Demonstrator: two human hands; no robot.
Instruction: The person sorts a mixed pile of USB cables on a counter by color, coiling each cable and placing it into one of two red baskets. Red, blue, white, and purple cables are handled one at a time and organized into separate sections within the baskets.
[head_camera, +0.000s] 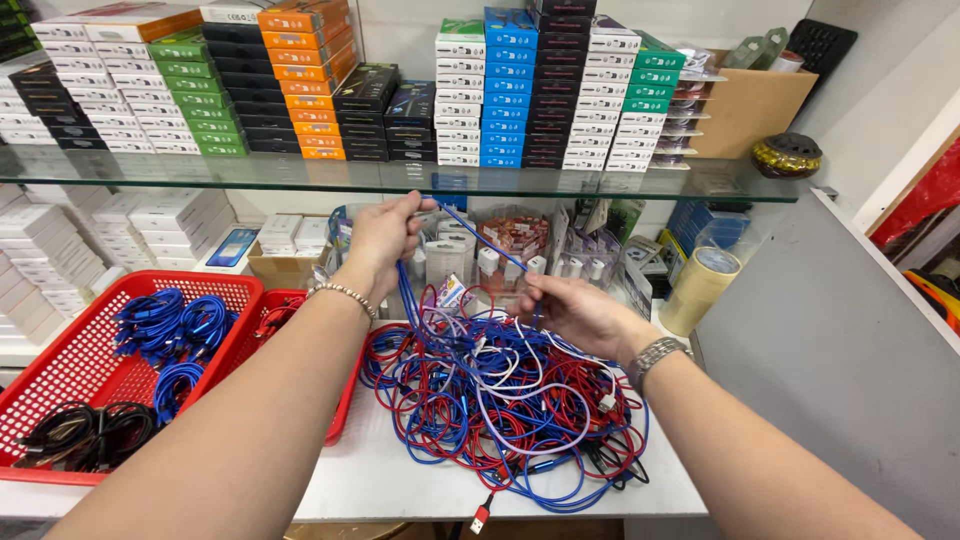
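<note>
A person's two bare forearms reach forward over a white surface (400, 480) in a small shop. The left hand (383, 238), wearing a beaded silver bracelet (343, 293), is raised below a glass shelf (300, 175), its grip closed around one end of a thin blue braided cable (480, 240). The right hand (575, 310), with a metal-link wristwatch (655, 355), pinches the same cable further along between thumb and fingertips, so a short length runs taut and slanted between the two hands. From the left hand, more blue cable hangs down into a large tangled heap of blue, red and white cables (500, 400) lying on the surface directly below both hands. To the left of the heap sits a red plastic mesh basket (60, 370) holding coiled blue cable bundles (170, 330) and coiled black cables (80, 430). Stacks of small coloured cardboard boxes (520, 90) fill the glass shelf. A roll of tan packing tape (698, 288) stands near the right hand.
</note>
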